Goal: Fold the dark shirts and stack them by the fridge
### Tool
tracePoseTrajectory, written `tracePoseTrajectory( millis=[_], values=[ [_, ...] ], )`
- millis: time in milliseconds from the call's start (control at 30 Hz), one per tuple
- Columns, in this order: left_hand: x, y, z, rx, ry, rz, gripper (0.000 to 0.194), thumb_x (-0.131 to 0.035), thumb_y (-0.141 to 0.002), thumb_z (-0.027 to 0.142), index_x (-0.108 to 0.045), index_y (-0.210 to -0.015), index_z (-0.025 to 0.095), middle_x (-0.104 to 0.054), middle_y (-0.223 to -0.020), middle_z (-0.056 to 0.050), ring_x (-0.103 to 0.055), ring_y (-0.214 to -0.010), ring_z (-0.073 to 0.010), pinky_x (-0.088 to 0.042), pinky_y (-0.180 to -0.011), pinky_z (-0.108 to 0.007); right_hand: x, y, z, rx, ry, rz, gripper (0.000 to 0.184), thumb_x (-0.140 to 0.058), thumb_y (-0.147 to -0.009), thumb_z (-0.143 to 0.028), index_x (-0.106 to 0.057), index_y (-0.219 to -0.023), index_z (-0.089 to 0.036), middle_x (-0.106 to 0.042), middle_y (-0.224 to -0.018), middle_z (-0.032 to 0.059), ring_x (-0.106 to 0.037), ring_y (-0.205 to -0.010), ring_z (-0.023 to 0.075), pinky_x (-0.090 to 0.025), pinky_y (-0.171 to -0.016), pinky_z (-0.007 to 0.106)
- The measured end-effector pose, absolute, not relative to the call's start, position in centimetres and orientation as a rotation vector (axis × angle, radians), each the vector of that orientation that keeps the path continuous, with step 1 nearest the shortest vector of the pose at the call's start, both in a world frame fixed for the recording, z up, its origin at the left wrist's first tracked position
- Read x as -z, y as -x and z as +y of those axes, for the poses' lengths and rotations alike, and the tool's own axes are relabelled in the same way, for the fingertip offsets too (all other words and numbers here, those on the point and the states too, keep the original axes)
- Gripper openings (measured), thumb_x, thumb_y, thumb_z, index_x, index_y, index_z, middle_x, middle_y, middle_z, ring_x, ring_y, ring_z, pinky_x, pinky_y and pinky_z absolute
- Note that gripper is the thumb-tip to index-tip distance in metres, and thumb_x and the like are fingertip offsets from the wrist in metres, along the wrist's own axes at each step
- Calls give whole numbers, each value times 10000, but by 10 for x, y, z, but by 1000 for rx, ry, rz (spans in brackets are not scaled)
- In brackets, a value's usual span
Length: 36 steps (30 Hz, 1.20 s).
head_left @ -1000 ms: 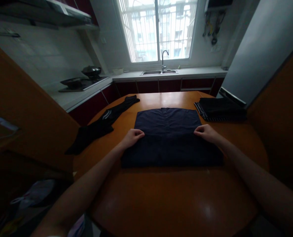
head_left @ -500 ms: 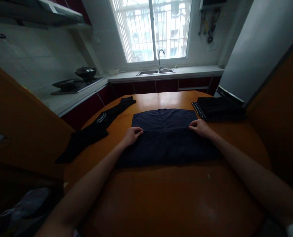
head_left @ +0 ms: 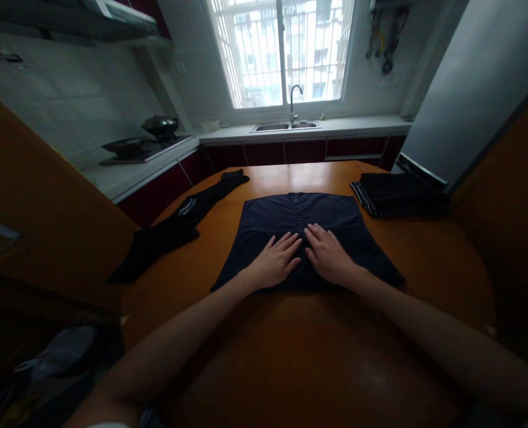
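My left hand (head_left: 275, 261) and right hand (head_left: 330, 258) are bare, with slim, tapering fingers. Both my forearms are bare too, widening smoothly from narrow wrists. A pale, whitish sleeve edge (head_left: 107, 425) shows on my left arm, cut off by the view; its fabric is too dim to tell.

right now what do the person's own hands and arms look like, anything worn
The left hand and right hand wear no gloves, and both forearms are bare, with no watch visible. A pale edge, perhaps a sleeve hem, shows on the left arm; rings cannot be made out.
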<state>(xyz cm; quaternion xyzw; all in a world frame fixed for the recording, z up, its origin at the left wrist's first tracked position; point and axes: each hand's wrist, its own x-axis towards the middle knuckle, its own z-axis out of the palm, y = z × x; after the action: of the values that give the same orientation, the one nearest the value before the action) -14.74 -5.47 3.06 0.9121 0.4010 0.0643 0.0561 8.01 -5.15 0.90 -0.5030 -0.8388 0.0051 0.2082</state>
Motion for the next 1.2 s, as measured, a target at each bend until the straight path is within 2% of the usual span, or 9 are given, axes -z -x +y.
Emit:
tracePoseTrajectory(
  millis=[100, 167, 300, 433, 600, 733, 833, 933, 1200],
  values=[
    [-16, 140, -61, -97, -2768, 1271, 625, -300, -1066, 470, -206, -1617, 192, -177, -1681, -80, -110, -1561, -268, -118, -1240, -548, 4, -47, -68, -119, 1500, -2449, 639, -325, -1002, -335, -292, -1583, -73, -230, -1661, 159, -160, -1548, 289, -131, -1230, 567],
    [-10, 147, -59, -90, -2753, 1312, 630, -282, -1063, 513, -202, -1620, 230, -161, -1684, -54, -90, -1564, -262, -104, -1244, -538, 7, -49, -68, -184, 1583, -2446, 691, -309, -1010, -435, -252, -1597, -75, -172, -1674, 149, -113, -1557, 272, -88, -1236, 559],
    [-5, 173, -53, -133, -2729, 1390, 644, -260, -1050, 581, -171, -1625, 304, -122, -1690, -14, -91, -1563, -271, -115, -1243, -517, 8, -91, -56, -232, 1772, -2353, 804, -277, -992, -615, -228, -1608, -102, -132, -1684, 125, -105, -1559, 259, -103, -1243, 522],
    [-1, 213, -46, -117, -2641, 1587, 691, -258, -1040, 593, -178, -1628, 240, -146, -1683, -56, -126, -1557, -281, -146, -1238, -514, 13, -147, -45, -189, 1993, -2220, 789, -250, -996, -607, -258, -1600, -99, -172, -1678, 125, -130, -1555, 255, -87, -1247, 510],
    [-9, 253, -44, -118, -2494, 1801, 630, -254, -1051, 505, -305, -1591, 186, -260, -1650, -121, -195, -1539, -325, -150, -1202, -639, 10, -182, -49, -101, 2104, -2071, 714, -283, -1015, -521, -324, -1572, -75, -242, -1655, 167, -187, -1541, 299, -133, -1230, 566],
    [-30, 227, -72, -374, -2656, 1700, 570, -249, -1072, 434, -343, -1573, 178, -333, -1627, -127, -225, -1535, -292, -136, -1225, -596, -1, -150, -76, 176, 1801, -2073, 587, -281, -1037, -373, -448, -1502, -56, -296, -1631, 197, -168, -1545, 303, -106, -1233, 572],
    [-35, 190, -104, -391, -2843, 1275, 585, -290, -1075, 456, -208, -1619, 254, -249, -1666, -68, -165, -1552, -239, -139, -1251, -499, -2, -111, -104, 28, 1403, -2328, 571, -294, -1047, -391, -393, -1551, -141, -311, -1638, 130, -203, -1540, 250, -204, -1232, 504],
    [-29, 170, -123, -157, -2907, 927, 643, -361, -1051, 532, -138, -1623, 342, -186, -1681, -15, -114, -1560, -255, -108, -1254, -509, 2, -91, -123, -150, 1112, -2571, 625, -357, -1036, -473, -298, -1596, -204, -270, -1653, 95, -211, -1538, 238, -228, -1229, 499],
    [-23, 219, -125, -27, -2856, 1051, 586, -318, -1071, 499, -145, -1615, 368, -224, -1667, 29, -136, -1556, -241, -121, -1255, -490, 8, -154, -111, -156, 1311, -2585, 690, -411, -996, -606, -279, -1596, -292, -236, -1661, 63, -216, -1532, 276, -208, -1229, 559]
  ],
)
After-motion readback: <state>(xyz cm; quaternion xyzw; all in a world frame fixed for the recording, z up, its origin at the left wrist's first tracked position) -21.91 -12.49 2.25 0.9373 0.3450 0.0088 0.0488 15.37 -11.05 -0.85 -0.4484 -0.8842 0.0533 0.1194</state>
